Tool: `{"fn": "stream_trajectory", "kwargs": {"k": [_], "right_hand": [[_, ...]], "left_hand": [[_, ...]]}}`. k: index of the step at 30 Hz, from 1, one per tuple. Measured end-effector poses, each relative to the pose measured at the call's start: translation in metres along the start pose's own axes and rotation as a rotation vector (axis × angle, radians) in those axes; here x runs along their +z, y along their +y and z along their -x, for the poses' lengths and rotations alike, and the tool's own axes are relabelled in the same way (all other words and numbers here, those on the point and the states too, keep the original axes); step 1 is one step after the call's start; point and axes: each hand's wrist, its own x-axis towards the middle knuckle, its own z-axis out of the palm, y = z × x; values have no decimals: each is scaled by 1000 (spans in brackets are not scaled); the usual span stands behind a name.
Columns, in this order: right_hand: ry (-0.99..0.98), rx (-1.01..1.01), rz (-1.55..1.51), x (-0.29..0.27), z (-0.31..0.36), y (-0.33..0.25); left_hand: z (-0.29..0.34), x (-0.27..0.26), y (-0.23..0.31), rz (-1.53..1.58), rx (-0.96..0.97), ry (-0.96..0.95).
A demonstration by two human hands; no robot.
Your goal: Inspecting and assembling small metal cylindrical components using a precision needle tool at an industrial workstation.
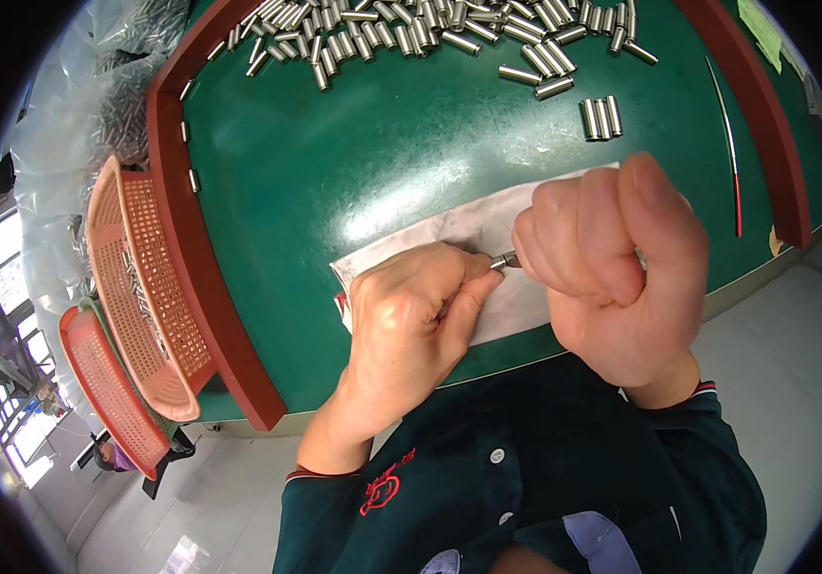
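My left hand [406,320] is closed, its thumb and forefinger pinching a small shiny metal cylinder [498,263]. To its right my right hand [617,273] makes a fist around a tool, most of which the fingers hide. Only the tool's short dark tip [513,259] shows, meeting the cylinder's right end; whether it goes inside I cannot tell. Both hands are over a whitish, stained cloth or sheet [516,316] on the green tabletop [277,191]. Beyond my right hand, three loose metal cylinders [602,119] lie side by side.
Many metal cylinders [363,43] are heaped along the far side. Reddish-brown raised edging [205,277] borders the table. A thin red-handled tool [736,191] lies at the right. Pink plastic baskets [177,297] and clear bags of metal parts [124,110] are beyond the left edge.
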Motion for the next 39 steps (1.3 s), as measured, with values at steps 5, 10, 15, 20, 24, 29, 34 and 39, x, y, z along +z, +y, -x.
{"fn": "stream_trajectory", "kwargs": {"k": [5,10,15,20,24,29,34,39], "right_hand": [[34,49,18,6,1,-2],[50,35,43,13,2,-1],[93,-37,47,16,1,1],[24,-254,-288,-10,15,12],[37,-302,-318,-11,25,2],[55,-287,-209,-14,25,5],[50,-270,-224,-18,23,7],[74,-257,-160,-16,23,6]], "left_hand": [[-3,-1,-3,28,24,-15],[-3,-3,0,26,95,10],[2,1,2,-24,1,31],[1,-5,0,320,-140,53],[-4,-20,-9,1444,-234,-192],[-14,-18,-6,1342,-262,-61],[-45,-14,14,335,-196,81],[-90,0,22,-156,63,46]]}}
